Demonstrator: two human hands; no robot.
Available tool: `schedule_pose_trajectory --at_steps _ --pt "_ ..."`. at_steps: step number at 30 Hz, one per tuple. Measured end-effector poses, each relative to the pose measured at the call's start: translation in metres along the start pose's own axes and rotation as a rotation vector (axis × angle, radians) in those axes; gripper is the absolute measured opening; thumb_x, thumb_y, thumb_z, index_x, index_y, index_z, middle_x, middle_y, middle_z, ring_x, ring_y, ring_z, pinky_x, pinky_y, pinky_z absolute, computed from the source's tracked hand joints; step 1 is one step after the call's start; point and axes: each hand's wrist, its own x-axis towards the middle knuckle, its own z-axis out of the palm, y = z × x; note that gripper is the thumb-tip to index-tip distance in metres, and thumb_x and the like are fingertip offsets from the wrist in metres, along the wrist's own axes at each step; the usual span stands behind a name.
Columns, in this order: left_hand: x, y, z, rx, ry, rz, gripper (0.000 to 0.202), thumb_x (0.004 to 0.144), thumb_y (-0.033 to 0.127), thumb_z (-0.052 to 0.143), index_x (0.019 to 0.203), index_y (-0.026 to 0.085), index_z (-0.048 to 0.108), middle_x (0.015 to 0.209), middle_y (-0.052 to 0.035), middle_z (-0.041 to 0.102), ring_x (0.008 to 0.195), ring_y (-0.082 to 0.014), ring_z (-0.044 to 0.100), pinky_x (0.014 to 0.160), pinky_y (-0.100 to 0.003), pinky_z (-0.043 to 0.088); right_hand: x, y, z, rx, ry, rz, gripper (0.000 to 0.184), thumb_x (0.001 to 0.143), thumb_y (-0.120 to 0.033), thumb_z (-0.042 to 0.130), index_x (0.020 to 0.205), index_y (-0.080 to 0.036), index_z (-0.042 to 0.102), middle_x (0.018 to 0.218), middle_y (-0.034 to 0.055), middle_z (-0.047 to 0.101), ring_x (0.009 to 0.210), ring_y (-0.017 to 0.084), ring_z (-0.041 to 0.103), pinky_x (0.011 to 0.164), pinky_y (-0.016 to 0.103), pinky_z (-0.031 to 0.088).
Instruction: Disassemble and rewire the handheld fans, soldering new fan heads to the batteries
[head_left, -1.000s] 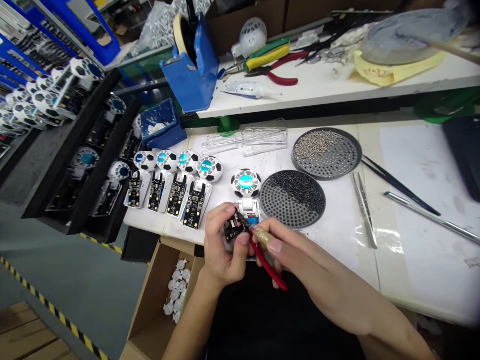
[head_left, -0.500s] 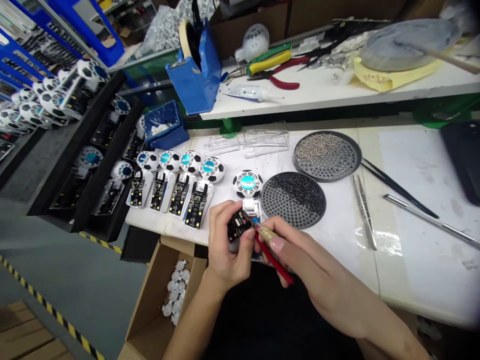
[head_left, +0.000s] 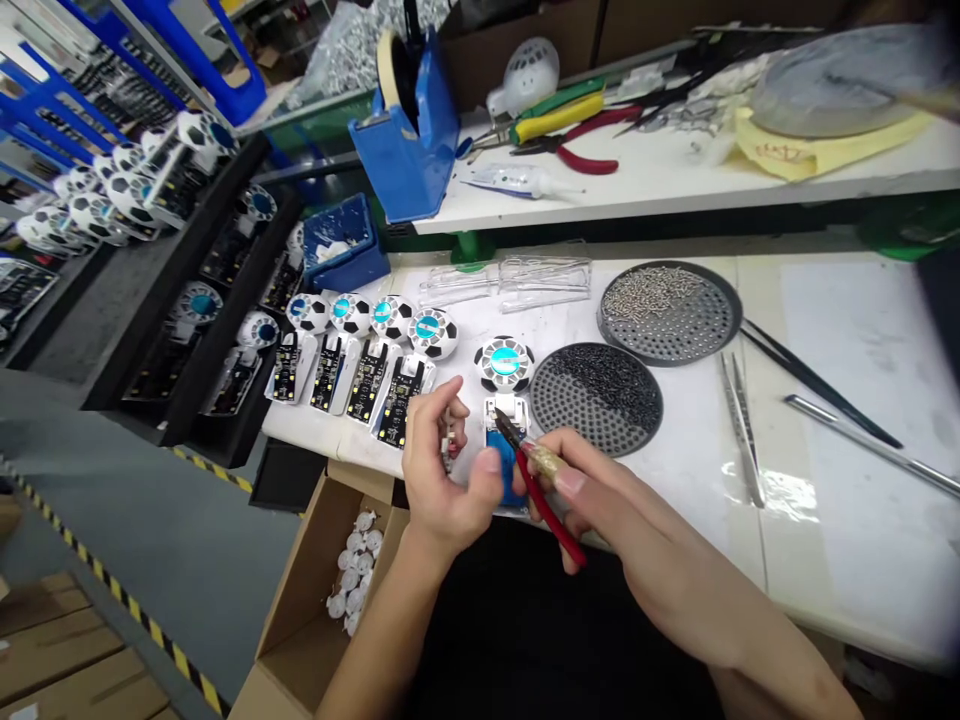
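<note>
Left hand [head_left: 450, 480]: fingers curled, thumb and forefinger pinching small circuit board [head_left: 448, 440], edge-on; right hand [head_left: 600, 495]: fingers pressed together, pen-gripping red-handled tool [head_left: 547, 515], steadying tip; tip just above blue-and-white module [head_left: 504, 455], beside left thumb [head_left: 487, 462]; soccer-ball shell [head_left: 504, 365] just past fingertips.

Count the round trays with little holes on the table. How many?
2. One round perforated tray holds small silver pieces. The other round perforated tray, nearer the hands and to its left, holds black pieces.
</note>
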Motion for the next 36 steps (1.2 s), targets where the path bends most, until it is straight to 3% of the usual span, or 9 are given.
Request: schedule_pose_trajectory --at_steps 2,6,12,21,36 --pt "0.004 0.003 -0.003 0.07 -0.017 -0.004 0.037 0.099 0.033 0.075 0.134 0.021 0.07 0.108 -0.0054 0.062 0.081 -0.0151 0.058 0.076 -0.032 0.055 0.001 0.0 0.0 -0.004 -0.004 0.001 0.048 0.115 -0.069 0.038 0.112 -0.026 0.06 0.098 -0.0004 0.054 0.084 0.016 0.055 0.078 0.032 0.049" --pt "0.011 0.01 -0.008 0.1 -0.089 -0.041 0.012 0.103 0.021 0.071 0.113 0.021 0.077 0.109 -0.0064 0.073 0.098 -0.0185 0.07 0.088 -0.032 0.059 0.002 0.002 -0.001 0.006 -0.004 0.02 0.049 0.114 -0.071 0.039 0.115 -0.026 0.06 0.101 0.0003 0.055 0.087 0.017 0.054 0.079 0.032 0.049" --pt "0.012 0.01 -0.006 0.163 -0.085 0.068 0.014 0.102 0.013 0.072 0.113 0.02 0.078 0.103 -0.0052 0.076 0.096 -0.0164 0.074 0.087 -0.028 0.06 0.0 0.004 -0.001 -0.02 0.003 0.024 0.05 0.114 -0.072 0.038 0.113 -0.026 0.059 0.098 -0.0003 0.053 0.084 0.017 0.053 0.077 0.033 0.047" --pt "0.005 0.013 0.005 0.293 -0.029 0.15 0.012 0.104 0.009 0.064 0.109 0.018 0.069 0.099 -0.0067 0.073 0.095 -0.018 0.072 0.087 -0.03 0.06 0.0 -0.005 0.003 -0.113 0.022 0.026 0.051 0.114 -0.073 0.036 0.111 -0.025 0.053 0.095 -0.0009 0.054 0.083 0.017 0.055 0.081 0.036 0.048" --pt "0.004 0.005 0.008 0.376 -0.01 0.212 0.008 0.108 0.015 0.059 0.111 0.02 0.063 0.1 -0.0061 0.07 0.097 -0.0188 0.069 0.089 -0.032 0.058 0.001 -0.004 0.022 -0.317 0.169 -0.152 0.036 0.119 -0.05 0.034 0.101 -0.023 0.048 0.085 -0.0002 0.057 0.076 0.017 0.053 0.072 0.036 0.039"
